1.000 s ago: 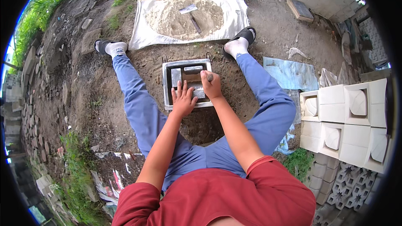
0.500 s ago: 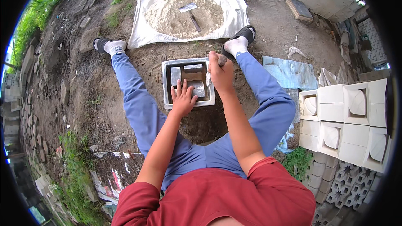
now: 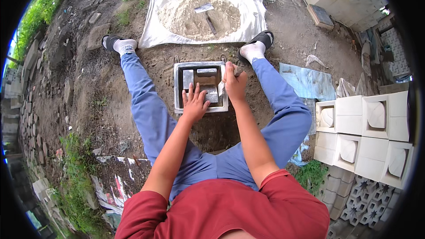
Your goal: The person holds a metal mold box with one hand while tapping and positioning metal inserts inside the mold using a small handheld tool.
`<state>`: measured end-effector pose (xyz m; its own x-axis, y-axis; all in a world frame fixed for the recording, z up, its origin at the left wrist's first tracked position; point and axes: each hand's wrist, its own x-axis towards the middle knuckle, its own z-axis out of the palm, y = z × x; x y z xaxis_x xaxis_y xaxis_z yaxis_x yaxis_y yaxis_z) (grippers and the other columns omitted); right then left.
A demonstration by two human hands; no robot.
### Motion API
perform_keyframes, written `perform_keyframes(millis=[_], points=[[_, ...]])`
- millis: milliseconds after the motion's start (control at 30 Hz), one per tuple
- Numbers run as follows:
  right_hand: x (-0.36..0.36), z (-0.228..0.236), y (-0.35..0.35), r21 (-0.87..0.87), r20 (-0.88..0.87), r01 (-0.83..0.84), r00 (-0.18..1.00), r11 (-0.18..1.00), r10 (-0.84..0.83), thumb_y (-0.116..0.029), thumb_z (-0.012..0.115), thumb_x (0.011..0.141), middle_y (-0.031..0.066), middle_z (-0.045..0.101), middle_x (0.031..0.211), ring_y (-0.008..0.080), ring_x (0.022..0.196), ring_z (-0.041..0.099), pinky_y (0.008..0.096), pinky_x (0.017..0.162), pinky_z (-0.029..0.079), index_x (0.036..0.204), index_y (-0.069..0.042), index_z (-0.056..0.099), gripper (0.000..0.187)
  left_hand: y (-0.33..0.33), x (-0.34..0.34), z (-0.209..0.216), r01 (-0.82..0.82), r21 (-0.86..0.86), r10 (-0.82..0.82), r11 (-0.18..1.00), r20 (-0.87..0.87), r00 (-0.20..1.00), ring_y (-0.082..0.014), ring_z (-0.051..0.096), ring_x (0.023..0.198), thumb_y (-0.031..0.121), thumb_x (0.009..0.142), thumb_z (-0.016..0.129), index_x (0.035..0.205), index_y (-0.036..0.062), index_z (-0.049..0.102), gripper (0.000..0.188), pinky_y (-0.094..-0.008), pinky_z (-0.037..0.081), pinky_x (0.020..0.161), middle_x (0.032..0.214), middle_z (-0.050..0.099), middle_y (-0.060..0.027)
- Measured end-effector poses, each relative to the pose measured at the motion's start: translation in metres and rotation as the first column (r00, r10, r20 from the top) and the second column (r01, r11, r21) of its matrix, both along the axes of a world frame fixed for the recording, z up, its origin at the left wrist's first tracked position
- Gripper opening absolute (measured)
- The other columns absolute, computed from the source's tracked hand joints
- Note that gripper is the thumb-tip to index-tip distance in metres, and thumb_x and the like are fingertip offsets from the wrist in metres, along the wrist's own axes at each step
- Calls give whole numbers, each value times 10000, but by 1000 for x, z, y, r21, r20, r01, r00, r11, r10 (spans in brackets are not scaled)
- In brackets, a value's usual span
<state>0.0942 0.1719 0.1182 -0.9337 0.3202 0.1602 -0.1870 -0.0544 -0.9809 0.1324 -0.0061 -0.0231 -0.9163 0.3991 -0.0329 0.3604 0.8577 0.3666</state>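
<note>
A square metal mould [image 3: 178, 88] with a pale rim sits on the dirt between my legs. Inside it are grey metal pieces [image 3: 206, 71] around a brownish middle. My left hand [image 3: 194, 104] rests palm down, fingers spread, on a metal piece at the near side of the mould. My right hand [image 3: 234, 82] is wrapped round the handle of a small trowel at the mould's right edge. The trowel's pale blade [image 3: 221, 88] points down along the inner right wall; my fingers hide part of the handle.
Beyond the mould, a white sack [image 3: 148, 35] spread flat bears a heap of pale sand [image 3: 181, 17], with another trowel [image 3: 210, 21] lying on it. A second sand-covered sack lies behind. Cast pale blocks [image 3: 347, 117] are stacked at the right, near a blue plastic sheet [image 3: 305, 82].
My right hand has turned and shifted slightly right and nearer, with more of the trowel's blade showing at the mould's right wall. My left hand stays on the metal piece.
</note>
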Motion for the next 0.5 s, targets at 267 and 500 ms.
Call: perform_keyframes(millis=[267, 500], points=[[-2, 0, -15, 392, -46, 10, 999, 920, 9, -260, 590, 1061, 133, 498, 573, 182, 506, 457, 399, 516, 366, 729, 3, 558, 425, 0, 0, 4, 4, 14, -5, 1000, 17, 1000, -394, 21, 1620, 491, 1022, 552, 1481, 161, 499, 568, -661, 16, 1246, 1733, 202, -155], [-6, -50, -13, 387, 42, -95, 995, 917, 86, -266, 622, 1049, 126, 499, 560, 160, 508, 461, 384, 514, 376, 715, 11, 569, 437, 6, -5, 8, 2, 39, -3, 999, 4, 1000, -376, 24, 1623, 508, 1016, 533, 1478, 157, 513, 581, -645, -6, 1255, 1734, 209, -147]])
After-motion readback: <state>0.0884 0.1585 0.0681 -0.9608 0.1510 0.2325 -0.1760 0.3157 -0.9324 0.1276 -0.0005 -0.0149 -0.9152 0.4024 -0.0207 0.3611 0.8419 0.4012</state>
